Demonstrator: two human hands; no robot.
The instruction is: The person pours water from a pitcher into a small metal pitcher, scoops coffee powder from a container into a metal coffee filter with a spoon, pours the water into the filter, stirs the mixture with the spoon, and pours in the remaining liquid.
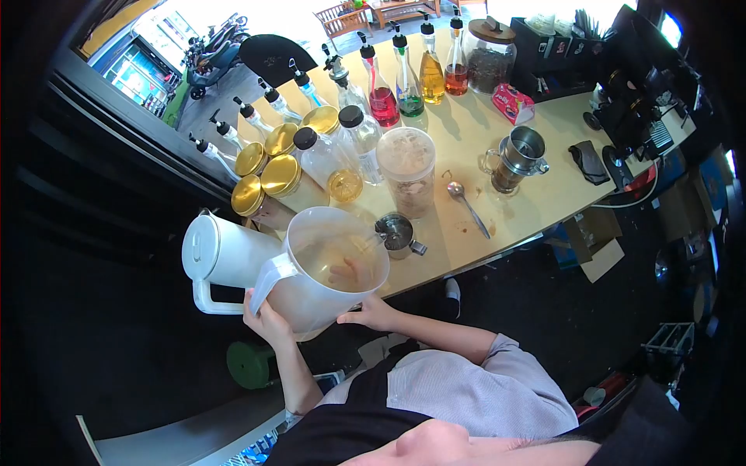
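A large translucent plastic pitcher is held at the table's near edge, its wide mouth facing up toward me and tilted to the right. My left hand is closed round its handle. My right hand supports the pitcher's right side from below, and its fingers show blurred through the plastic. Just beyond the pitcher's rim is a small metal drip coffee filter; whether liquid passes between them I cannot tell. A white lidded jug stands close behind the pitcher on the left.
On the wooden table are a tall cup of brown powder, a spoon, and a glass mug with a metal filter. Gold-lidded jars, black-capped bottles and pump-topped syrup bottles line the far side.
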